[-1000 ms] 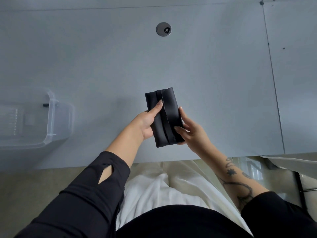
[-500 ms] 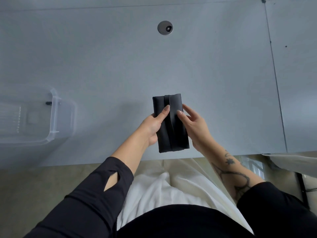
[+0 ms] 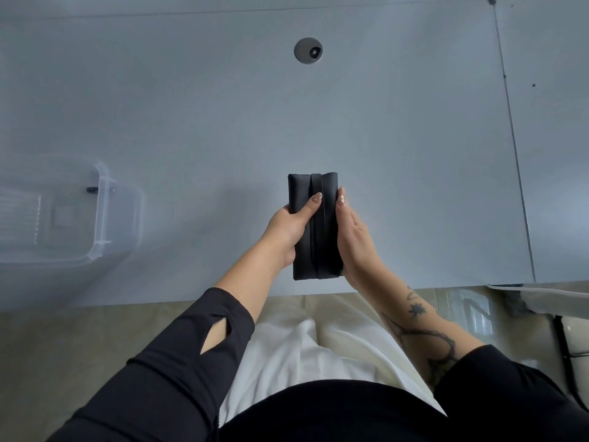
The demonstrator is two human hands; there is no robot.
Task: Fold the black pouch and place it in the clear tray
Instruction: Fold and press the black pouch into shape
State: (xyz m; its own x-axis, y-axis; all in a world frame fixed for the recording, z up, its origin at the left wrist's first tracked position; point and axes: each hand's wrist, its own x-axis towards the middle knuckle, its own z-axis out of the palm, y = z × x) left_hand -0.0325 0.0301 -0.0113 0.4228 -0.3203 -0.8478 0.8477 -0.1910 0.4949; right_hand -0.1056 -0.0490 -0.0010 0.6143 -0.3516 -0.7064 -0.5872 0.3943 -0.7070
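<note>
The black pouch (image 3: 318, 250) is folded into a narrow upright rectangle with a seam down its middle. It sits between both hands over the near edge of the grey table (image 3: 287, 122). My left hand (image 3: 288, 229) grips its left side, thumb laid across the front. My right hand (image 3: 353, 237) presses flat against its right edge, fingers straight. The clear tray (image 3: 105, 218) stands at the far left of the table, well apart from the pouch, partly cut off by the frame.
A round metal cable grommet (image 3: 308, 50) sits in the table at the back centre. A seam (image 3: 513, 148) separates a second tabletop on the right. Below the table edge are my lap and the floor.
The pouch has turned from a tilt to straight upright and shifted slightly right. My right hand has moved from its front to lie flat along its right edge.
</note>
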